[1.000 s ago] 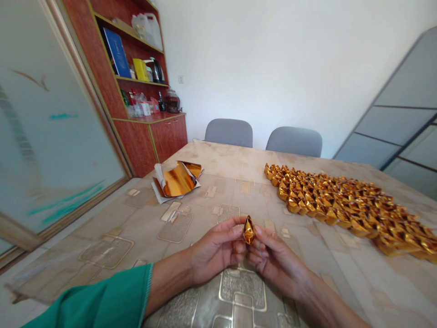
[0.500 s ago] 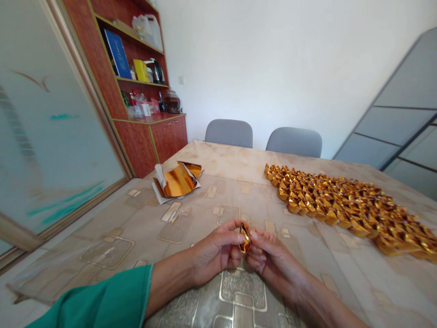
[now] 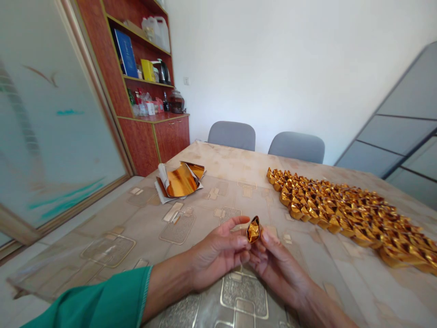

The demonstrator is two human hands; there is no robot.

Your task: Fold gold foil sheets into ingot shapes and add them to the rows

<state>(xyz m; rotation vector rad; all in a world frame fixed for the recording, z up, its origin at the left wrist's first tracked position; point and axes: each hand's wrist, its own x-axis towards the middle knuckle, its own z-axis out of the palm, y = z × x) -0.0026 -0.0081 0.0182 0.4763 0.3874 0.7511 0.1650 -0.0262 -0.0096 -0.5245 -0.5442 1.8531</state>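
A small folded gold foil-paper ingot (image 3: 253, 230) is held upright above the table, its hollow side facing me. My right hand (image 3: 278, 262) grips it from the right between thumb and fingers. On its other side, my left hand (image 3: 218, 248) has loosened, with the index finger stretched out and the thumb tip close to the ingot's lower left edge. Whether the left fingertips still touch it is hard to see. To the right, many similar gold paper ingots (image 3: 327, 205) sit packed in rows on the table.
A loose stack of gold foil paper sheets (image 3: 180, 181) lies at the left of the table (image 3: 136, 228), which has a patterned cover. Two grey chairs (image 3: 232, 135) stand at the far side. Behind on the left is a red-brown cabinet (image 3: 139, 141), beside a frosted glass door (image 3: 61, 136).
The ingot has moved slightly right and up and turned its hollow side more toward me. My left thumb has come out of it and the left fingers have spread. The view has shifted a little.
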